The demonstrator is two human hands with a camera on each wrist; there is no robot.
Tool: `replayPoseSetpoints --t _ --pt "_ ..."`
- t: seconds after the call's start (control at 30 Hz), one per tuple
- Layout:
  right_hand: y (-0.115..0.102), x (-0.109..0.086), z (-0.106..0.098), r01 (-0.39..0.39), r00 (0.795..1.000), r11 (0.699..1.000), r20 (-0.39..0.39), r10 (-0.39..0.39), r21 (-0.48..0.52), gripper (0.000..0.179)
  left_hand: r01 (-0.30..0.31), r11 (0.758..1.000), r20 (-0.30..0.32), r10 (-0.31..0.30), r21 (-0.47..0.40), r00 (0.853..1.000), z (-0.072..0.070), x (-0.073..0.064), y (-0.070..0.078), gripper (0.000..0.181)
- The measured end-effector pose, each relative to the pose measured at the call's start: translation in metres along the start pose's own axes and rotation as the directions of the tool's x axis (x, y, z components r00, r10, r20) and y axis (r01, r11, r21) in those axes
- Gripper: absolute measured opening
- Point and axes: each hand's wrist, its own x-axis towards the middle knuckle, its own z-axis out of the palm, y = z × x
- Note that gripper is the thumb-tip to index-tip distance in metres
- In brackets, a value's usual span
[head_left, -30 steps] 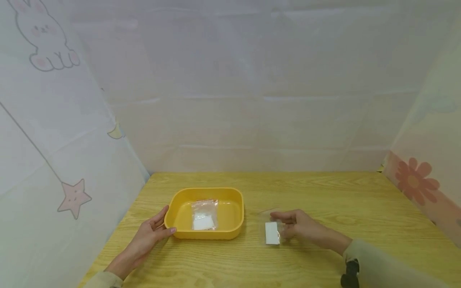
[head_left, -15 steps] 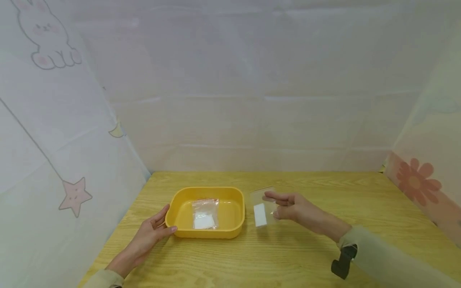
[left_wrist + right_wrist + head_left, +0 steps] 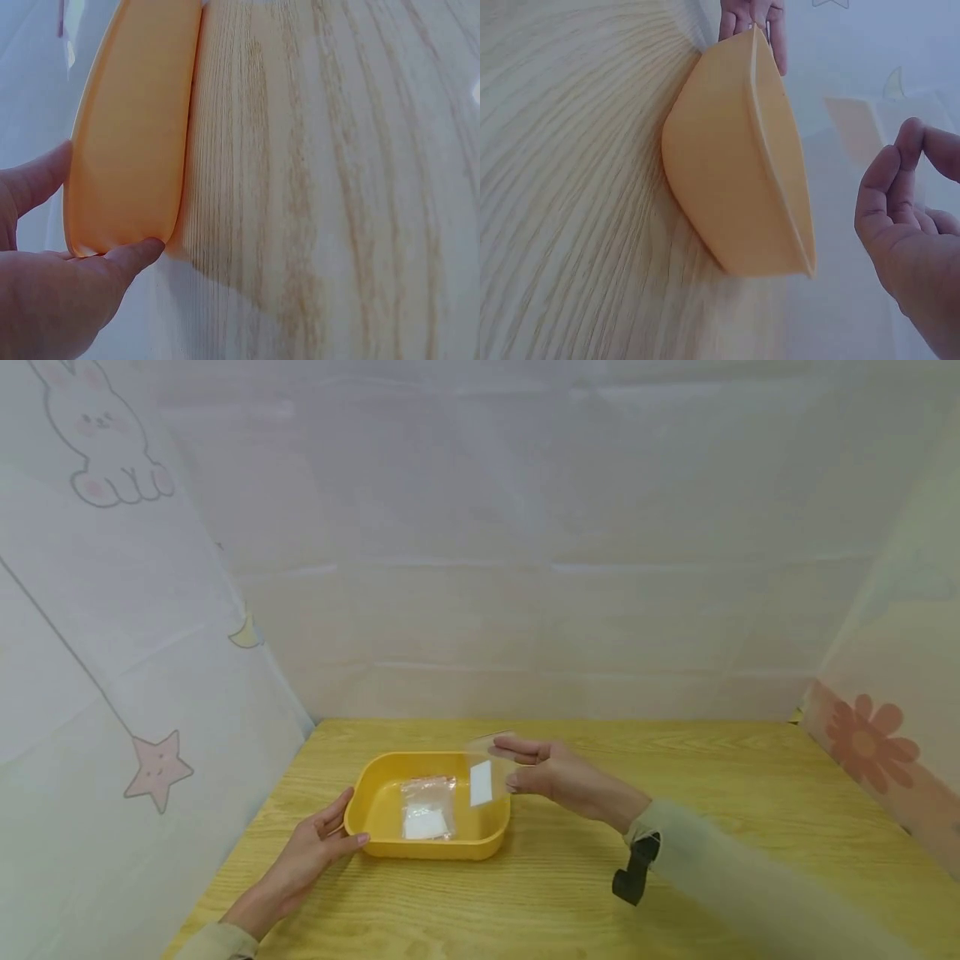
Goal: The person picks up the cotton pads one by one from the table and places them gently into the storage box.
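My left hand (image 3: 309,853) grips the left end of a yellow plastic basin (image 3: 423,850), thumb over the near corner of its rim and fingers along the outside. In the left wrist view the fingers (image 3: 135,259) lie against the basin's wall. Pinched between thumb and fingers of my right hand (image 3: 558,777) is a small clear plastic bag (image 3: 855,127) with a white rectangular piece (image 3: 481,783) in it. This bag hangs over the basin's right end, above the rim. A similar clear bag (image 3: 429,795) with a white piece lies inside the basin.
The basin stands on a wood-grain table (image 3: 675,760). Pale cloth walls (image 3: 555,568) enclose it at the back and both sides, printed with a rabbit, a star and a flower. A black strap (image 3: 636,870) hangs at my right wrist.
My right hand has lifted the bag from the table right of the basin and carried it left, over the basin's right end. My left hand has stayed at the basin.
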Motion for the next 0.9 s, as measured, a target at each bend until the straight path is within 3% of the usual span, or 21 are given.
replayPoseSetpoints --t 0.37,0.6,0.73,0.9 --pt "0.025 0.059 0.040 -0.088 0.996 0.995 -0.008 0.088 0.048 0.069 0.000 1.000 -0.017 0.000 0.016 1.000 0.000 0.000 -0.001 0.090" --pt "0.042 0.080 0.058 -0.154 0.987 0.987 -0.027 0.156 0.054 0.067 0.009 1.000 -0.009 -0.008 0.004 1.000 0.000 0.000 0.000 0.089" --pt "0.045 0.084 0.064 -0.174 0.984 0.985 -0.042 0.175 0.008 0.067 0.010 1.000 -0.005 -0.010 0.002 1.000 -0.001 0.000 0.000 0.089" --pt "0.044 0.085 0.067 -0.209 0.976 0.966 -0.098 0.196 -0.150 0.069 0.013 1.000 0.001 -0.013 -0.002 1.000 -0.001 0.001 0.000 0.090"
